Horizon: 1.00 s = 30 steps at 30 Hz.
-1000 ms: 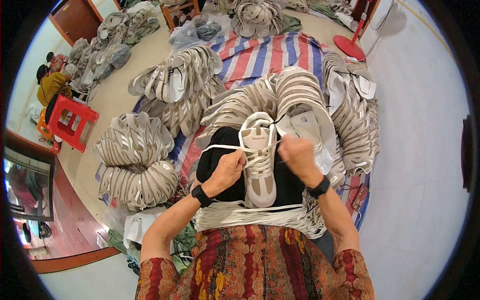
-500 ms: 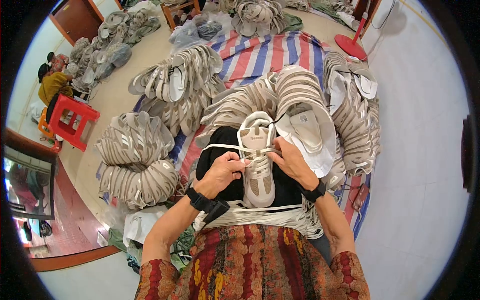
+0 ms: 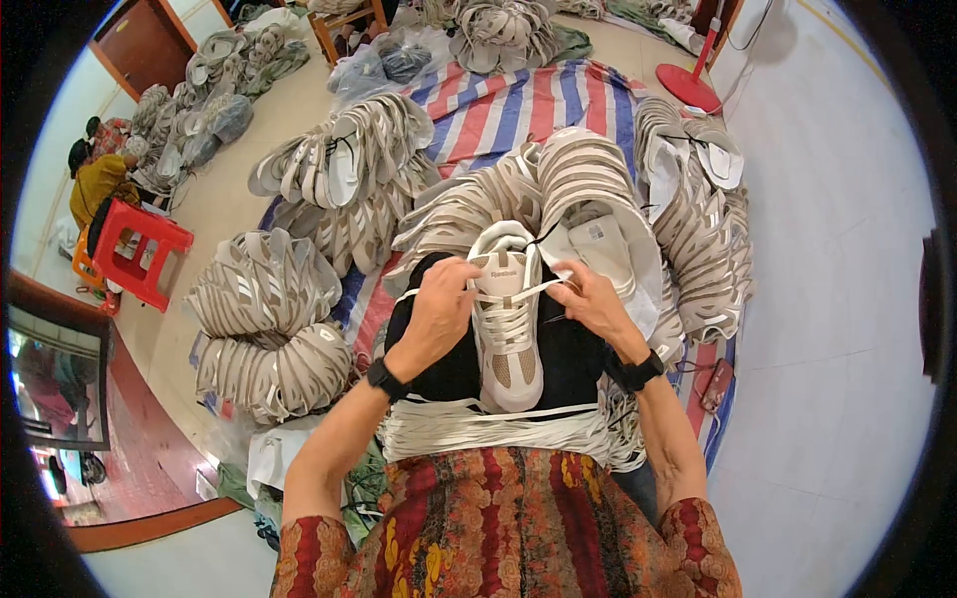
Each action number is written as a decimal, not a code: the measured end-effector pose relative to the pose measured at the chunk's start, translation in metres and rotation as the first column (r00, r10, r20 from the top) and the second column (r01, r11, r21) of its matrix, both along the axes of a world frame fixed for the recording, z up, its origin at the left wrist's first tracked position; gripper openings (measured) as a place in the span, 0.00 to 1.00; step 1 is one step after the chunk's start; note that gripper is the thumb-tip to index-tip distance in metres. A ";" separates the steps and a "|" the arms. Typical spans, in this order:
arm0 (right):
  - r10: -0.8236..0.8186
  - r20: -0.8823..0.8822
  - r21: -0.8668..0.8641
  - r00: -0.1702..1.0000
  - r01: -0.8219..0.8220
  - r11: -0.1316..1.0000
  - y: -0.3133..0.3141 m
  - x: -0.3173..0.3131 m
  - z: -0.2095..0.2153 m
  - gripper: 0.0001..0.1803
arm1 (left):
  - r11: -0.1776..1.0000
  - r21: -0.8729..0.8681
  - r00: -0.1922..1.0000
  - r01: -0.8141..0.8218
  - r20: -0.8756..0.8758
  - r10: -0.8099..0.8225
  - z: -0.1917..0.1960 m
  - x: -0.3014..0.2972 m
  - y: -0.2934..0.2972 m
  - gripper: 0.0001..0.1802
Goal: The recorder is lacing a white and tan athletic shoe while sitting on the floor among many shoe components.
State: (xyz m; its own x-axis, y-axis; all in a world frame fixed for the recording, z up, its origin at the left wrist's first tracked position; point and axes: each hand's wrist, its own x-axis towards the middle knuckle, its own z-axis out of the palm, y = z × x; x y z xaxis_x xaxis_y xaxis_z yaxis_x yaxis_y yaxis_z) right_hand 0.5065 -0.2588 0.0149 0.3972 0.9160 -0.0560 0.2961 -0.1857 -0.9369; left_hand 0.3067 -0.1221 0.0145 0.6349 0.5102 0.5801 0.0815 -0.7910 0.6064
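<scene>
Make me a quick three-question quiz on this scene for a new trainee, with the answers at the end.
1. True or false: the toe of the shoe points toward the patterned shirt.
2. The sheet on the floor is: A, dotted; B, striped; C, plain.
3. What runs across the shoe between the left hand and the right hand?

Key: 1, true; 2, B; 3, a pale lace.

Right: plain white wall, running near to far. Pale tan floor at left; striped sheet, red, white, blue, spread over it. Red stool left. Brown door far left. Red stand far right, by wall. Dark-framed pane near left.
</scene>
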 end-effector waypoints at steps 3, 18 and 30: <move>0.138 0.228 0.026 0.964 -0.147 0.989 0.011 -0.014 0.003 0.15 | 0.975 0.076 0.957 0.211 -0.221 -0.190 -0.002 0.016 0.010 0.13; 0.130 0.572 -0.003 0.810 -0.156 0.988 0.029 -0.011 -0.012 0.21 | 0.986 0.071 0.905 0.153 -0.409 -0.111 -0.016 0.029 0.025 0.12; 0.163 0.303 0.027 0.939 -0.180 0.983 0.016 -0.025 -0.003 0.17 | 1.000 -0.005 0.966 0.025 -0.258 -0.025 -0.022 0.013 0.014 0.11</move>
